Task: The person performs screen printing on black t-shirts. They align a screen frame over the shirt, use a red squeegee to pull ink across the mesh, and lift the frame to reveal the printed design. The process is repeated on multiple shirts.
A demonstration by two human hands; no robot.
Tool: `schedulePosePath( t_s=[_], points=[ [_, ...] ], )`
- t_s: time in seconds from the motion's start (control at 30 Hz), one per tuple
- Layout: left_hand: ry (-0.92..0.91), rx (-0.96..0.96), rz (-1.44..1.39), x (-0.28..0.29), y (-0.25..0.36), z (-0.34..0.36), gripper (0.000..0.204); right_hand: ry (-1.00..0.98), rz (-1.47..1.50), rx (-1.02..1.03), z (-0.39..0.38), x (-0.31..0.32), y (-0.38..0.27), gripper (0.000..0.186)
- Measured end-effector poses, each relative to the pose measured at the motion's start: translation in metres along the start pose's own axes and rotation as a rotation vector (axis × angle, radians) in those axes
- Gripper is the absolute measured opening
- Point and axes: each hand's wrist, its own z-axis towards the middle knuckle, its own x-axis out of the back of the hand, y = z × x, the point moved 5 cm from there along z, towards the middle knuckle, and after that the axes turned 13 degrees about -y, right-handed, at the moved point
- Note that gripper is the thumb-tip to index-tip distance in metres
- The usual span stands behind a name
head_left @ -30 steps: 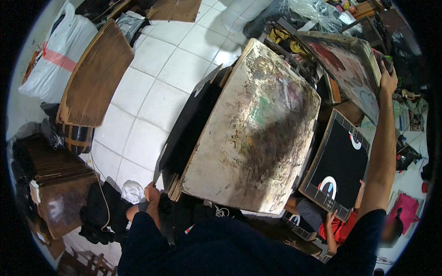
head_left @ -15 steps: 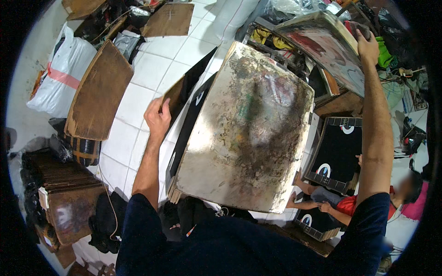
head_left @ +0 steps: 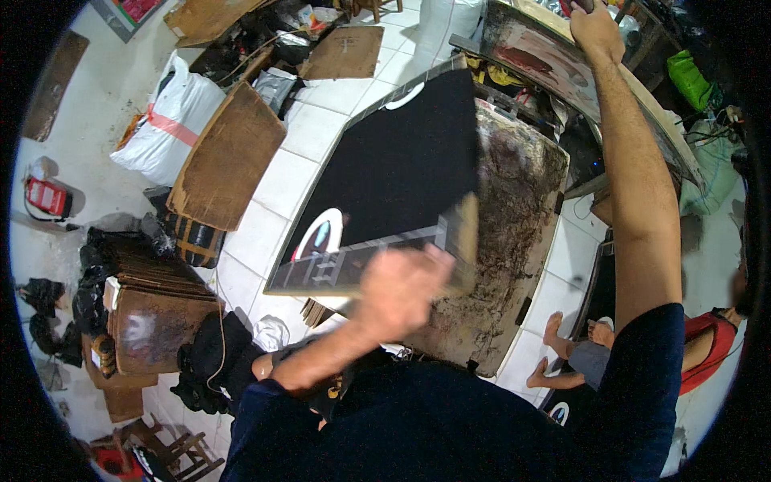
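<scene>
Stained off-white rectangular slab is partly covered by black rectangular fabric-faced panel; contact can't be told. Red-smeared wood-framed screen is raised beyond. Panel's near edge is grasped by blurred left hand; small dark object is clenched in right hand. Panel should be steadied, screen edge avoided; more room is offered leftward.

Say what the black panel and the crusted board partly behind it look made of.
Black panel: its matte, even face suggests cloth; the backing is uncertain. Crusted board: perhaps wood, though the rough, blotchy brown surface hides the base material.
</scene>
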Motion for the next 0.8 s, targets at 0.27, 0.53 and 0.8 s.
schedulePosePath(
  t_s=[0.27,0.53,0.8],
  points=[
    [-0.396,-0.043,-0.191,-0.146,0.071,-0.049,0.055,-0.001,0.054,0.038,-0.003,-0.002,0.005,0.042],
    [0.055,1.087,0.465,-0.029,-0.19,-0.232,0.062,-0.056,-0.167,0.012,0.034,-0.028,0.035,0.056],
    [0.111,1.545,-0.109,0.015,-0.268,-0.343,0.048,-0.022,-0.179,-0.071,0.018,-0.009,0.011,0.052]
  ],
)
